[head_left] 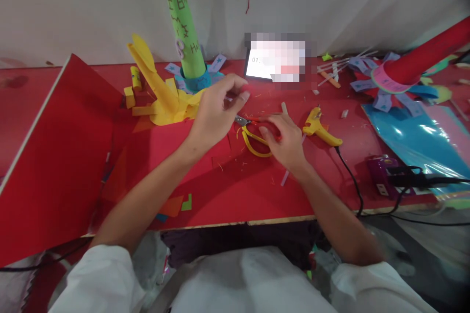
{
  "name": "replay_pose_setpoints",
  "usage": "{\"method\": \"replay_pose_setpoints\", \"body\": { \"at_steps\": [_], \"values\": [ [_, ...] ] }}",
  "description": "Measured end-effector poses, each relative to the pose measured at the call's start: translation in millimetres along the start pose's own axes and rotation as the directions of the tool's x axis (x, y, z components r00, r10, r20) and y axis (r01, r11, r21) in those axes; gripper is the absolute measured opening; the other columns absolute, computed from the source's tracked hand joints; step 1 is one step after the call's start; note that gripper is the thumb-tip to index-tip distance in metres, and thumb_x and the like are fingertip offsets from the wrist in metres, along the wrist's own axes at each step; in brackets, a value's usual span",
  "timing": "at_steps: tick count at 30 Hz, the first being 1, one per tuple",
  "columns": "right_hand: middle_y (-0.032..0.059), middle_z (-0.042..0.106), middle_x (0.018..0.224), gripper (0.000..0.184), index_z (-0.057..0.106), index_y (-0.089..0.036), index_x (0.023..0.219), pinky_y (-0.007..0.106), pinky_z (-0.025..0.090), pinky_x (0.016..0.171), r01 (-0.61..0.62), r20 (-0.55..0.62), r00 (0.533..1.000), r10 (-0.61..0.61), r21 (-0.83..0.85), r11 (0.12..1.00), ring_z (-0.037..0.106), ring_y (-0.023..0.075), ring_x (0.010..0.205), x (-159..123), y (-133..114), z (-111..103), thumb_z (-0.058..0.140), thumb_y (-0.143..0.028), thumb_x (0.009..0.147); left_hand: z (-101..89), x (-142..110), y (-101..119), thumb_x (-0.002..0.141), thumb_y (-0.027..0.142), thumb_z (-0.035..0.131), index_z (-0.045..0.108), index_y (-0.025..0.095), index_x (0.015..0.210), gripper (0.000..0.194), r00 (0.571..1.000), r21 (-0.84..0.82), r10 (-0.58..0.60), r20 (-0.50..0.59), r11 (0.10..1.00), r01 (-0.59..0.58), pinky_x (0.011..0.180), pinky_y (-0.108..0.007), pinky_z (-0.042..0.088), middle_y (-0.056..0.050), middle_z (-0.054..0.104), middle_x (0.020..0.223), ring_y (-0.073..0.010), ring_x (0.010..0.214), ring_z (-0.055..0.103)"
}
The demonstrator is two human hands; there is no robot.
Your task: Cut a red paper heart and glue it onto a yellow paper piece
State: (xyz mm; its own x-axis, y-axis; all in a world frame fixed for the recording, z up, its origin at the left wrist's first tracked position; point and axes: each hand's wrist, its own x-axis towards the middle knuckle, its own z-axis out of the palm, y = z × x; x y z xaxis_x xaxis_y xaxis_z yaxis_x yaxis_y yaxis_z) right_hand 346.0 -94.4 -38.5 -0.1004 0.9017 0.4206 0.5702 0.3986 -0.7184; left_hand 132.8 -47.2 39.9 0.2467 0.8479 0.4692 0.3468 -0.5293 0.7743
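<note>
My left hand (220,107) is raised over the middle of the table, thumb and forefinger pinched on a small red piece (246,88), probably paper. My right hand (288,142) rests low over the table, closed around a red-handled tool (256,120) with short metal jaws that looks like pliers. Its jaws point left, just under my left hand. Partly beneath my right hand lies a yellow loop handle (253,145), seemingly of scissors; the rest of it is hidden. Red paper (172,149) lies flat below my left forearm.
A yellow glue gun (319,127) lies on the right, its cord running over the table edge. A yellow paper shape (169,102) and a green paper tube (185,29) stand at the back left. A screen (257,61) leans behind. A red board (62,156) rises at left.
</note>
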Motion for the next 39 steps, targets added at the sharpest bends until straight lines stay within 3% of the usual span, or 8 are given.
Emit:
{"method": "replay_pose_setpoints", "body": {
  "at_steps": [3, 5, 15, 21, 25, 31, 35, 39],
  "values": [
    [0.0095, 0.079, 0.118, 0.043, 0.076, -0.030, 0.114, 0.053, 0.062, 0.105, -0.089, 0.064, 0.995, 0.071, 0.341, 0.936, 0.076, 0.0290, 0.111, 1.4, -11.1, -4.6, 0.062, -0.069, 0.103, 14.5, -6.7, -5.3, 0.100, 0.017, 0.072, 0.072, 0.025, 0.097, 0.008, 0.999, 0.058, 0.014, 0.037, 0.998, -0.017, 0.077, -0.031, 0.057, -0.004, 0.071, 0.102, -0.0183, 0.097, 0.068],
    [0.0081, 0.079, 0.111, 0.042, 0.077, -0.029, 0.106, 0.051, 0.063, 0.102, -0.122, 0.072, 0.992, 0.101, 0.425, 0.897, 0.077, 0.0277, 0.106, 1.0, -14.4, -3.7, 0.066, -0.069, 0.100, 22.3, -11.0, -6.9, 0.102, 0.017, 0.070, 0.075, 0.025, 0.099, 0.009, 0.996, 0.060, 0.019, 0.091, 0.998, -0.024, 0.075, -0.030, 0.055, -0.005, 0.070, 0.101, -0.0173, 0.092, 0.067],
    [0.0063, 0.081, 0.103, 0.042, 0.080, -0.027, 0.102, 0.045, 0.066, 0.085, -0.169, -0.093, 0.970, 0.225, 0.408, 0.897, 0.075, 0.0246, 0.089, -0.7, -5.3, 0.5, 0.079, -0.068, 0.091, 31.9, -19.0, -3.6, 0.103, 0.015, 0.066, 0.076, 0.023, 0.099, 0.013, 0.983, 0.074, 0.032, 0.179, 0.996, -0.046, 0.078, -0.031, 0.054, -0.004, 0.074, 0.096, -0.0172, 0.086, 0.069],
    [0.0029, 0.071, 0.076, 0.033, 0.075, -0.028, 0.081, 0.043, 0.060, 0.068, -0.196, -0.148, 0.951, 0.270, 0.382, 0.903, 0.068, 0.0231, 0.069, -0.2, -3.3, 1.8, 0.081, -0.058, 0.091, 37.0, -24.3, -1.7, 0.094, 0.003, 0.066, 0.061, 0.022, 0.098, 0.020, 0.992, 0.125, 0.018, 0.127, 0.992, -0.034, 0.077, -0.030, 0.048, 0.000, 0.071, 0.093, -0.0157, 0.084, 0.065],
    [0.0011, 0.067, 0.071, 0.033, 0.069, -0.027, 0.075, 0.040, 0.053, 0.065, -0.171, -0.192, 0.951, 0.241, 0.323, 0.931, 0.062, 0.0205, 0.066, 1.8, -2.3, 0.0, 0.082, -0.054, 0.089, 39.3, -26.7, -3.2, 0.096, 0.004, 0.062, 0.054, 0.023, 0.091, 0.021, 0.990, 0.189, 0.055, 0.130, 0.979, -0.079, 0.071, -0.031, 0.042, -0.001, 0.066, 0.092, -0.0157, 0.080, 0.058],
    [-0.0011, 0.057, 0.069, 0.043, 0.057, -0.027, 0.070, 0.038, 0.048, 0.067, -0.087, -0.226, 0.966, 0.125, 0.171, 0.982, 0.050, 0.0178, 0.065, -0.5, -8.8, -4.0, 0.080, -0.056, 0.092, 43.6, -29.5, -0.9, 0.107, 0.036, 0.067, 0.058, 0.023, 0.093, 0.021, 0.988, 0.156, 0.002, 0.154, 0.987, -0.026, 0.068, -0.031, 0.041, -0.002, 0.071, 0.092, -0.0161, 0.078, 0.061],
    [-0.0002, 0.059, 0.071, 0.045, 0.059, -0.026, 0.070, 0.037, 0.045, 0.066, -0.016, -0.180, 0.983, 0.042, 0.140, 0.990, 0.050, 0.0172, 0.066, -3.4, -11.5, -3.3, 0.079, -0.058, 0.095, 43.3, -27.8, -2.8, 0.109, 0.029, 0.063, 0.064, 0.021, 0.093, 0.017, 0.983, 0.116, -0.017, 0.181, 0.993, -0.004, 0.068, -0.030, 0.040, -0.001, 0.071, 0.086, -0.0148, 0.075, 0.061],
    [-0.0019, 0.058, 0.067, 0.049, 0.064, -0.025, 0.074, 0.033, 0.044, 0.061, -0.046, -0.169, 0.981, 0.095, 0.273, 0.961, 0.049, 0.0142, 0.060, 0.0, -7.4, -3.1, 0.073, -0.066, 0.098, 36.6, -21.0, -6.7, 0.106, 0.021, 0.061, 0.069, 0.019, 0.093, 0.016, 0.974, 0.002, -0.038, 0.224, 0.999, 0.038, 0.070, -0.027, 0.043, 0.000, 0.072, 0.084, -0.0123, 0.075, 0.061]
  ]
}}
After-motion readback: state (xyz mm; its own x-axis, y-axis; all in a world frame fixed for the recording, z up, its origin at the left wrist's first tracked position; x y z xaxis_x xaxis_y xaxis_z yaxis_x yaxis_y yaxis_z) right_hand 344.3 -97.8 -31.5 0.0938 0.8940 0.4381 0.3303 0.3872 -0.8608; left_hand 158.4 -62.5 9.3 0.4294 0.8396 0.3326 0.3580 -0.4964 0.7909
